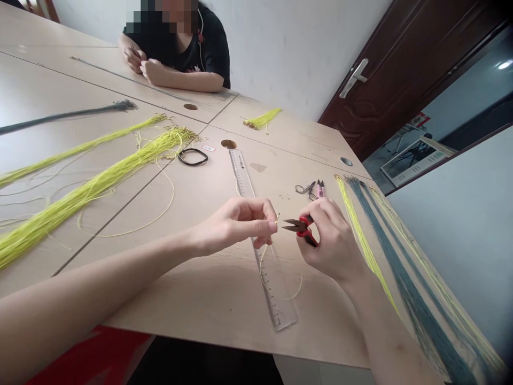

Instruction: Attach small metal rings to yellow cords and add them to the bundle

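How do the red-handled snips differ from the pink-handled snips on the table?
The red-handled snips are gripped in the right hand, blades pointing toward the left hand; the pink-handled snips lie loose on the table, farther off. Red handles against pink. Both are small snips.

Light: bright, even, right across the tabletop, shadows faint
Glare: pale sheen on the far left
Edges: strong wide-angle bowing, door leaning hard

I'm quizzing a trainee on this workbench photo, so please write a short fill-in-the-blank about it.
The left hand pinches a thin ____ cord.
The snips in the right hand have ____ handles.
The co-worker across the table wears a ____ shirt.

Missing words: yellow, red, black.
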`<state>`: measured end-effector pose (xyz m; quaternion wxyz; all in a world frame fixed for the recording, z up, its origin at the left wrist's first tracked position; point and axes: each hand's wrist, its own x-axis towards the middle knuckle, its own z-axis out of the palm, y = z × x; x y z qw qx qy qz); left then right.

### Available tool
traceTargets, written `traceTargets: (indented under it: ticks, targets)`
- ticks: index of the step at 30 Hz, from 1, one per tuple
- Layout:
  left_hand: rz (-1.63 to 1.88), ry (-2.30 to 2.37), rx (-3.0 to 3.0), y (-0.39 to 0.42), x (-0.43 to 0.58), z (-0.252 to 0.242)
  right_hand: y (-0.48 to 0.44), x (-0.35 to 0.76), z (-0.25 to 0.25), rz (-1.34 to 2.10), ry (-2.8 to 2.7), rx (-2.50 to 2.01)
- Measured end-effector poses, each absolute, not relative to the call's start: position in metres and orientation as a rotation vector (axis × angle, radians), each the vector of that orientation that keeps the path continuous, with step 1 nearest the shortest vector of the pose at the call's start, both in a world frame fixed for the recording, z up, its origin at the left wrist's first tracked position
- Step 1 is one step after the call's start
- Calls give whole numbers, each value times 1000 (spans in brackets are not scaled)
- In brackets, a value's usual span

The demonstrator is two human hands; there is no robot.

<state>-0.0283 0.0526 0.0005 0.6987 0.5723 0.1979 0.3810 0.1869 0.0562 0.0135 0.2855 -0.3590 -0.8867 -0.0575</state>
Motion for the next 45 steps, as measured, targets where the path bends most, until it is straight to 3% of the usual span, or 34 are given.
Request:
traceTargets:
  ticks: [36,40,45]
  targets:
    - [879,528,1350,50,-28,3,50,180,10,-99,-2442,-1003]
    - [975,764,1510,45,-25,9,47,178,9,-48,-2393,-1076]
    - [1324,811,2131,38,-24,9,47,177,8,10,-2312,-1162]
